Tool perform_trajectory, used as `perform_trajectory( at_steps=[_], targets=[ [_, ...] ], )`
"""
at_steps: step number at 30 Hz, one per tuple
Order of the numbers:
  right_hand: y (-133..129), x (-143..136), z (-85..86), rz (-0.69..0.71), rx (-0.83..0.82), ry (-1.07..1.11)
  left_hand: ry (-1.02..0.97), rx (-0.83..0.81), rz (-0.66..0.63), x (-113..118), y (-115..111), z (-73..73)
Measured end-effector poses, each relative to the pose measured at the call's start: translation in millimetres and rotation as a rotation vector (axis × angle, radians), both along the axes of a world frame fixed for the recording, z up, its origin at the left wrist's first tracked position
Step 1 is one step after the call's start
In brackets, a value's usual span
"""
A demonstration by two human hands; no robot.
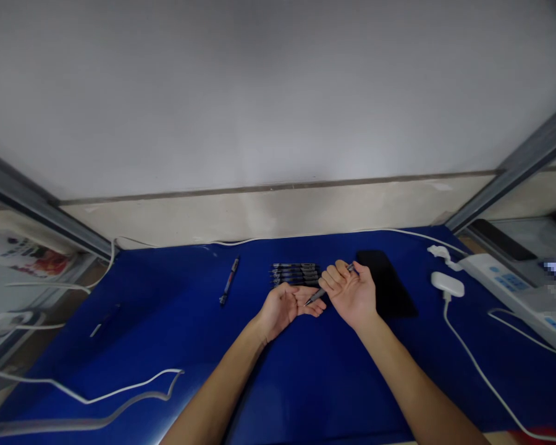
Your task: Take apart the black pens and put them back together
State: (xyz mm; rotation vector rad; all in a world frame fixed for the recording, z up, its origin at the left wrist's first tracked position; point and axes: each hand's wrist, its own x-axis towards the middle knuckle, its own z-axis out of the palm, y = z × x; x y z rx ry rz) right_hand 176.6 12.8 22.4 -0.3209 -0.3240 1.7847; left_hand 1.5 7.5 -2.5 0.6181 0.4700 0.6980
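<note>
My right hand [349, 293] is closed around a dark pen [315, 297], whose tip points down and left over the fingers of my left hand [290, 306]. The left palm faces up with its fingers stretched out, below the row of pens. Several dark pens [295, 272] lie side by side on the blue table [167, 309], just beyond my hands. Another pen [230, 281] lies apart to the left, slanted. A black flat tablet-like object [387, 284] rests just right of my right hand.
A white power strip [514, 296] and a white charger [447, 284] with its cable are at the right. White cables [120, 390] cross the left side, near a thin dark object [104, 320]. Metal posts and a wall border the table.
</note>
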Motion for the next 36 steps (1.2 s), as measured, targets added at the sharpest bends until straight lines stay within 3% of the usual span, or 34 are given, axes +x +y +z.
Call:
perform_trajectory(
  at_steps=[36],
  targets=[
    [-1.4, 0.2, 2.3, -0.008, 0.002, -0.01, -0.016, 0.005, 0.013, 0.0, 0.3, -3.8]
  ],
)
